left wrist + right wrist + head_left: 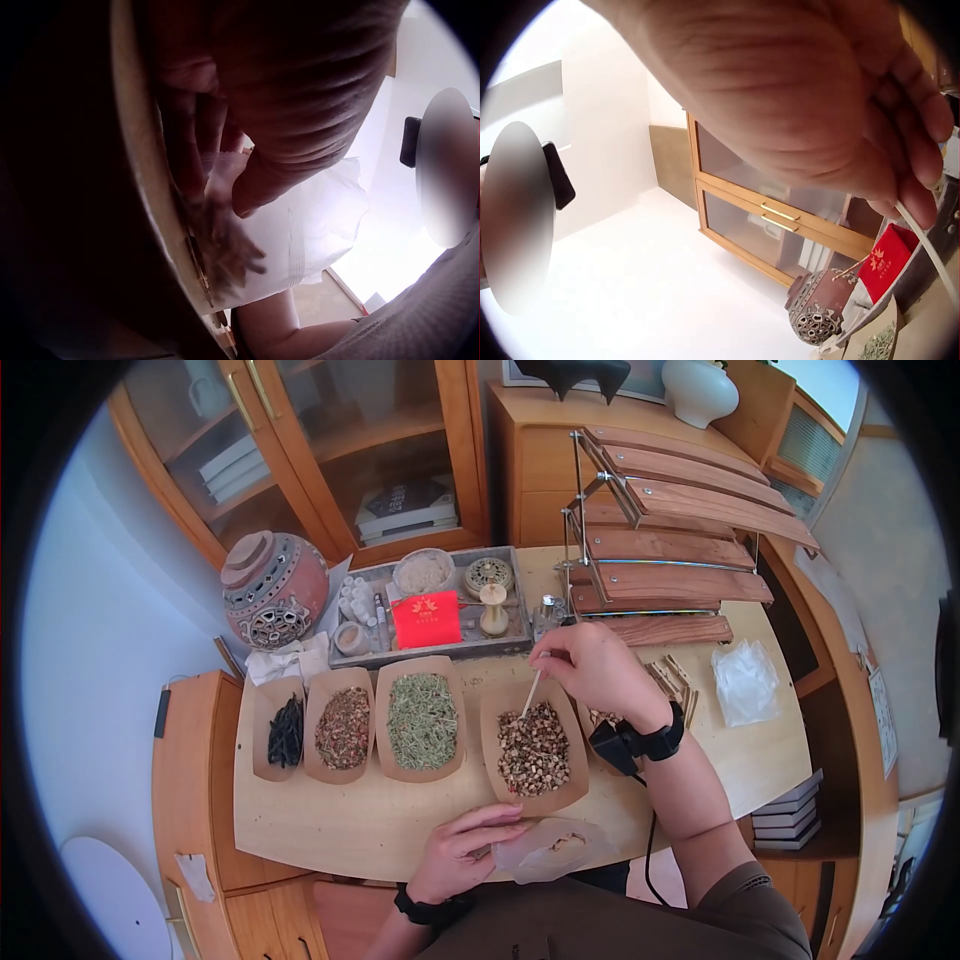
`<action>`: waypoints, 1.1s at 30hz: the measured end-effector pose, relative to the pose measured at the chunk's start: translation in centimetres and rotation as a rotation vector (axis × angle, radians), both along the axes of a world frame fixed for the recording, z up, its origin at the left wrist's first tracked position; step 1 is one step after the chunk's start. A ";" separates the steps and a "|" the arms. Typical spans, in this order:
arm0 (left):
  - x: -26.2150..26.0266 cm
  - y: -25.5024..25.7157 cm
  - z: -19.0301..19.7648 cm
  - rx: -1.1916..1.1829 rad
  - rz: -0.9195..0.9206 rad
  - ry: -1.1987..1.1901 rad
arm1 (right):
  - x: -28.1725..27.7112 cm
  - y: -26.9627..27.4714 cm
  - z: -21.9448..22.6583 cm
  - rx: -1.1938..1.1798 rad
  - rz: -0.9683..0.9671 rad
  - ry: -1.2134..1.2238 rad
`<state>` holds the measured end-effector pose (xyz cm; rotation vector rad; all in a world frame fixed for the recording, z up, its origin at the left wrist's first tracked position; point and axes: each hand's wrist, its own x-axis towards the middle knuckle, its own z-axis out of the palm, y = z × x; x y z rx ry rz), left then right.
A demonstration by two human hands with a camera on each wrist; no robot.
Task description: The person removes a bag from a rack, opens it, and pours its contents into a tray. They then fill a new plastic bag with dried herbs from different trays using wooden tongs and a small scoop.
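My right hand (pixel 602 668) pinches a thin white stick-like handle (pixel 534 688) between thumb and fingers. Its lower end goes down into chopped brown and cream dried pieces (pixel 535 758) in a kraft paper tray (pixel 488 732). In the right wrist view the pale handle (pixel 930 251) runs down from the fingertips. At the table's front edge, my left hand (pixel 462 854) grips a translucent plastic bag (pixel 525 857) with a little light-brown matter inside. The left wrist view shows the thumb over one face of the bag (pixel 322 217), fingers behind it.
Leftward stand paper trays of green cut herb (pixel 422 720), reddish-brown bits (pixel 343 728) and dark strips (pixel 286 732). Behind is a grey tray (pixel 440 654) with a red packet (pixel 427 620). A slatted wooden rack (pixel 680 550), a clear bag (pixel 745 682) and another, partly hidden tray are rightward.
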<state>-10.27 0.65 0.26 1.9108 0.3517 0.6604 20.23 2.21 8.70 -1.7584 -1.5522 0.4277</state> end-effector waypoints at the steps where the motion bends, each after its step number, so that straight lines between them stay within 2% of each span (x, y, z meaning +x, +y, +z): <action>1: 0.0 0.0 -0.1 -0.008 0.004 0.000 | -0.2 -0.1 0.1 -0.008 0.027 -0.018; 5: 0.0 0.0 0.1 -0.003 0.001 0.003 | -0.8 -0.3 0.6 -0.082 0.095 -0.030; 7: -0.1 -0.1 0.0 -0.017 -0.001 0.007 | -0.7 -0.4 0.7 -0.122 0.216 -0.004; 11: -0.1 -0.1 -0.1 -0.022 -0.002 0.008 | -0.5 -1.3 2.4 -0.123 0.229 0.022; 13: -0.1 -0.1 -0.2 -0.028 0.001 0.000 | 0.3 -1.6 2.6 -0.017 0.143 -0.013; 14: -0.1 -0.1 -0.2 -0.028 0.003 -0.001 | 0.7 -1.7 2.6 -0.017 0.144 -0.014; 17: -0.2 0.0 -0.2 -0.026 -0.003 0.000 | 1.3 -1.7 2.7 0.031 -0.056 0.036; 18: -0.2 0.0 -0.2 -0.021 -0.005 0.006 | 1.3 -1.7 2.9 0.031 -0.057 0.036; 20: -0.1 0.0 -0.2 -0.014 -0.008 0.012 | 1.1 -1.6 3.0 0.009 -0.129 -0.128; 21: -0.1 0.0 -0.1 -0.015 -0.003 0.006 | 1.0 -1.5 2.7 0.009 -0.130 -0.127; 23: -0.1 -0.1 0.0 -0.015 0.000 0.002 | 0.8 -1.3 1.7 0.047 -0.109 -0.261; 33: -0.3 -0.1 -0.2 -0.010 -0.001 0.012 | -1.4 -1.8 2.6 -0.091 0.179 -0.172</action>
